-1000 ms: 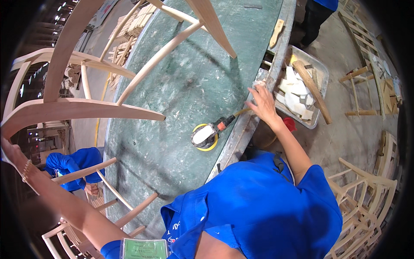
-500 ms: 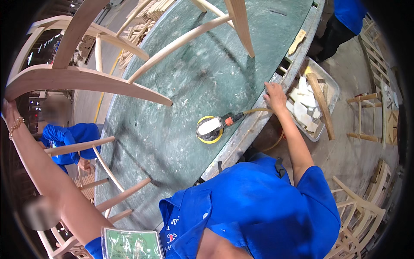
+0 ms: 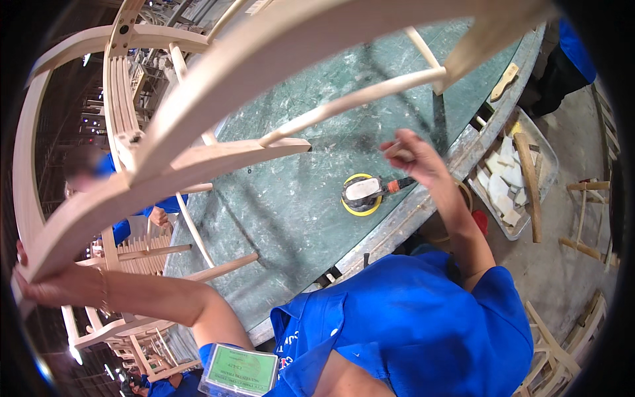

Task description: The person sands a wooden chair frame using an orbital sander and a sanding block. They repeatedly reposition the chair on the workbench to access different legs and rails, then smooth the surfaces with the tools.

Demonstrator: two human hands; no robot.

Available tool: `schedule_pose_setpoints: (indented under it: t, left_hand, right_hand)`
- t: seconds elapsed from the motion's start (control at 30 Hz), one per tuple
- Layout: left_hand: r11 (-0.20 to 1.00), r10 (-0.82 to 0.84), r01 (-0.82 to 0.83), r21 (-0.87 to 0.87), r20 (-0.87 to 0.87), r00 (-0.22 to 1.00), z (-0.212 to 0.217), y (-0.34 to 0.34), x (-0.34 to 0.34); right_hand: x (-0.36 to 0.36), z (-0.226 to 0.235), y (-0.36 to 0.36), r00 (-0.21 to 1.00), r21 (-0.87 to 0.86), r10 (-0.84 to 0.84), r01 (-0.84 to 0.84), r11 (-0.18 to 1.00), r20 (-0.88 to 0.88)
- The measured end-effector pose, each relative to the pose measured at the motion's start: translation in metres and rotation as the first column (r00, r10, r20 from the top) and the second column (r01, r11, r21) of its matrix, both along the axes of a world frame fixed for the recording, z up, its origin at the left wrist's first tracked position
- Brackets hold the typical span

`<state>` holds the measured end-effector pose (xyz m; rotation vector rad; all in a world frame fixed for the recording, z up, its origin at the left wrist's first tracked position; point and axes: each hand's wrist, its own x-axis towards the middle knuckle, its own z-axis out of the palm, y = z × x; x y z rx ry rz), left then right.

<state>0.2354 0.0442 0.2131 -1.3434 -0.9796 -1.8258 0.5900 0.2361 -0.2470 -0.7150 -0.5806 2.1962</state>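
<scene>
My left hand (image 3: 49, 286) grips the curved rail of a pale wooden chair frame (image 3: 198, 159), held tilted above a green table (image 3: 284, 218). My right hand (image 3: 415, 157) hovers over the table's right edge, just under a round rung of the frame. Its fingers are curled on a small pale piece whose kind I cannot make out. An orbital sander (image 3: 362, 193) with a yellow pad rests on the table just left of that hand, untouched.
A grey tray (image 3: 546, 151) with wood offcuts stands right of the table. A small wooden block (image 3: 506, 79) lies near the far edge. People in blue stand at the left (image 3: 119, 228) and top right (image 3: 572, 49). More chair frames (image 3: 142, 255) crowd the left and lower right.
The chair frame has swung closer and now fills the upper view. My right hand has lifted from the table's edge toward the frame. The sander stays put.
</scene>
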Motion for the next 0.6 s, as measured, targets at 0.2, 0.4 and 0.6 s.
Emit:
schedule_pose_setpoints:
  t: [0.2,0.4,0.6]
  left_hand:
    - [0.955,0.234,-0.224,0.194,-0.031,0.972,-0.059,-0.063,0.066]
    - [0.927,0.304,-0.313,0.205,0.078,0.950,-0.090,-0.083,0.119]
    - [0.972,0.164,-0.182,0.148,0.126,0.978,-0.084,-0.085,0.115]
  right_hand:
    - [-0.066,0.040,-0.045,0.869,0.651,0.041,-0.401,0.644,0.494]
    - [-0.096,0.008,-0.076,0.886,0.840,-0.142,-0.353,0.412,0.442]
    - [-0.084,0.003,-0.069,0.791,0.969,-0.570,-0.244,0.040,0.223]
